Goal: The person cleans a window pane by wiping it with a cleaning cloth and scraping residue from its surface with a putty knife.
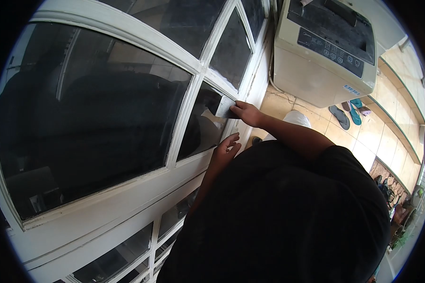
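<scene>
My right hand (248, 113) pinches a flat, pale grey rectangular piece (225, 107) by its edge. The piece lies against or very near a narrow dark glass pane (200, 125) in a white-painted frame (186, 106); its exact kind cannot be made out. Lower down, beside the frame's edge, my left hand (228, 147) is held with loosely bent fingers apart and nothing visible in them. Reflections show in the dark glass.
A beige top-loading washing machine (323, 61) stands beyond my right arm. Slippers (340, 118) lie on the tiled floor (316, 115) near a tiled step (387, 94). A larger dark pane (94, 108) fills the left, and more shoes (385, 188) sit at far right.
</scene>
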Demonstrator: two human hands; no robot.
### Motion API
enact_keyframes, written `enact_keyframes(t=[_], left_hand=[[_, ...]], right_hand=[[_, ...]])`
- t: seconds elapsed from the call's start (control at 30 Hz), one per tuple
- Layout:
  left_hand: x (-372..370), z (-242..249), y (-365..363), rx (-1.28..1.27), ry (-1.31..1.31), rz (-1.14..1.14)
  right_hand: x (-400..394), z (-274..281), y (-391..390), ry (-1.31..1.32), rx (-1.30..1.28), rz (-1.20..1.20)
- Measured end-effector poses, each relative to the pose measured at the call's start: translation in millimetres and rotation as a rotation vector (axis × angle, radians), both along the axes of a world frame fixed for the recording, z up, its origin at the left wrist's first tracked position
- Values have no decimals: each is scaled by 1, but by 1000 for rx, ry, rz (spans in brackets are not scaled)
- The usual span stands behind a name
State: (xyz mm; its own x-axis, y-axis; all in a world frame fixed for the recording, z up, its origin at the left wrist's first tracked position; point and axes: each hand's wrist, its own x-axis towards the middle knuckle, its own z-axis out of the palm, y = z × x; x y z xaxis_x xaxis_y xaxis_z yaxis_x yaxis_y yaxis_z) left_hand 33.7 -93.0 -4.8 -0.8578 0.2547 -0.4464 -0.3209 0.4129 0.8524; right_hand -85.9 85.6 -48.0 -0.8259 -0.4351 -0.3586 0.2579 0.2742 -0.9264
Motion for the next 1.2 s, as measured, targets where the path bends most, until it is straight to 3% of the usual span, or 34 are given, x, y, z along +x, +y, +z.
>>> enact_keyframes(t=[0.27, 0.7, 0.77, 0.87, 0.97, 1.2], left_hand=[[0, -6, -1, -23, 9, 8], [1, -3, 0, 5, 7, 3], [3, -1, 1, 19, -7, 48], [2, -4, -1, 6, -1, 25], [4, -6, -4, -4, 30, 26], [5, 1, -3, -2, 31, 34]], right_hand=[[-6, -35, -6, 5, -36, 5], [-1, -17, -3, 49, -54, -9], [4, 5, 1, -66, -130, -24], [-2, -26, -2, 59, -32, -15], [0, 18, 6, -63, -31, 48], [-3, -2, 5, 5, -2, 27]])
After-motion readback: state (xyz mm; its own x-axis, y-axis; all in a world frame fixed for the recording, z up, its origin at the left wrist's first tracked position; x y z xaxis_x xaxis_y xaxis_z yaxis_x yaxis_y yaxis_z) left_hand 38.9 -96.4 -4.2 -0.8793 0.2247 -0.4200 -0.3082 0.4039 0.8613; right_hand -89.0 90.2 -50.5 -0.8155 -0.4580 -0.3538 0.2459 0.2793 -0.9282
